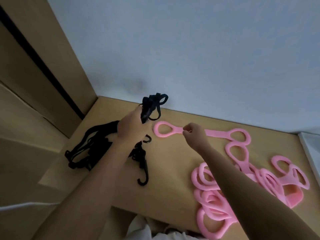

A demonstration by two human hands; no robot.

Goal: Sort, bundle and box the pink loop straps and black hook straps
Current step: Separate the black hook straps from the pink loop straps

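a person stands at a tan worktop (173,170) set against a pale wall (173,49), both bare arms reaching forward.

the left hand (133,126) is lifted above the far left part of the worktop. its fingers are wrapped around a gathered bunch of black hook straps (152,105). the looped ends stick up past the fist toward the wall. the tails hang down and spread over the left side of the worktop, with 1 hook (145,170) lying nearer the front edge.

the right hand (194,134) hovers close beside the left, the 2 apart. its fingers are curled, with thumb and forefinger drawn together. it sits over the middle of 1 single pink strap (216,133). i cannot tell whether it pinches that strap, something small, or nothing.

that single strap lies flat near the far edge. its long axis runs roughly parallel to that edge, with 1 loop pointing left toward the black bunch and the other pointing right. the right hand is plainly the nearer one to it. the left has its fingers full.

a loose pile of pink loop straps (214,205) is heaped at the near right part of the worktop, under and beyond the right forearm.

the black bunch looks gathered but not yet tied, and the pink ones look mostly unsorted.
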